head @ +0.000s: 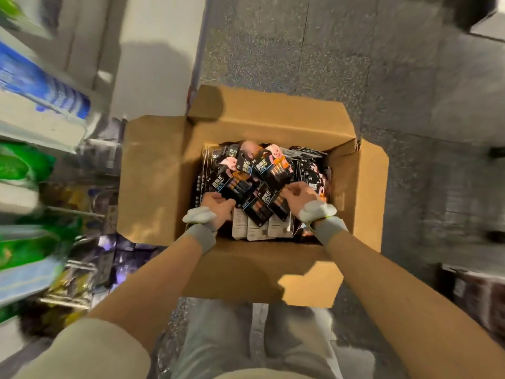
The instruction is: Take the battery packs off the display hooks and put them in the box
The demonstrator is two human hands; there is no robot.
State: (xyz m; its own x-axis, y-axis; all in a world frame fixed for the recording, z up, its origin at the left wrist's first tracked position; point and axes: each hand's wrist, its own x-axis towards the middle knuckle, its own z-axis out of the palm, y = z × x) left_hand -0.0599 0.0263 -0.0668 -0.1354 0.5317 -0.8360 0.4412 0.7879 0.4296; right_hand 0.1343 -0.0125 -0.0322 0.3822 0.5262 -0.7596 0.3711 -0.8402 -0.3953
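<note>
Both hands were down inside the box, left hand and right hand each with fingers curled round the near edges of a loose fan of battery packs on top of the pile. The risk, I'd say: let go unevenly and those slick cards could slide and spill toward the box's right wall, where the heap looked high. The count: one box, two hands, roughly five face-up on top, three white-backed packs at the box's near wall, and more buried beneath, uncountable.
</note>
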